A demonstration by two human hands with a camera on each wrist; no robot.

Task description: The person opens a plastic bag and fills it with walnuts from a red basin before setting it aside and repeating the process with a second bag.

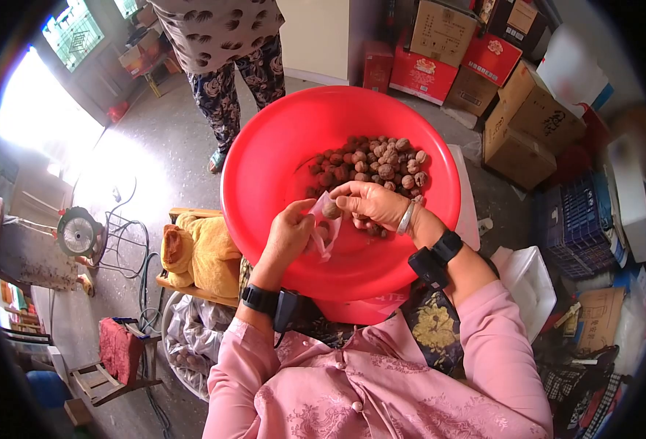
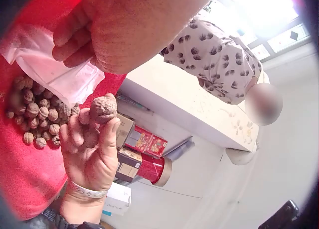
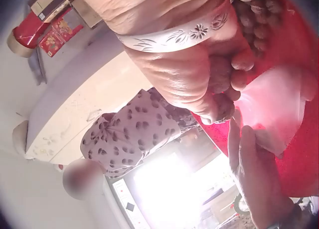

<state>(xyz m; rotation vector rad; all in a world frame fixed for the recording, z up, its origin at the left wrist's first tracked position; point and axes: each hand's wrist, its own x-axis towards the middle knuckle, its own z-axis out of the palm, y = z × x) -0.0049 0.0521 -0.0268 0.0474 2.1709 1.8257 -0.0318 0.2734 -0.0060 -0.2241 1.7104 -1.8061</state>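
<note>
A wide red basin [image 1: 264,154] sits in front of the person, with a heap of brown walnuts [image 1: 385,170] on its far right side. Over the basin, the left hand [image 1: 288,233] pinches a thin, whitish see-through plastic bag [image 1: 326,241] by its edge. The right hand [image 1: 378,205] is close beside the bag's mouth, thumb and fingers round a walnut [image 2: 103,109]. More walnuts [image 3: 219,74] lie against its curled fingers, as the right wrist view shows. Through the bag's film a rounded brown shape shows in the head view.
Another person [image 1: 224,44] stands beyond the basin. To the left are a yellow plush-covered seat [image 1: 209,252], a bag-lined tub [image 1: 195,336] and a stool with red cloth [image 1: 122,351]. Cardboard boxes [image 1: 520,132] and a blue crate [image 1: 579,227] line the right.
</note>
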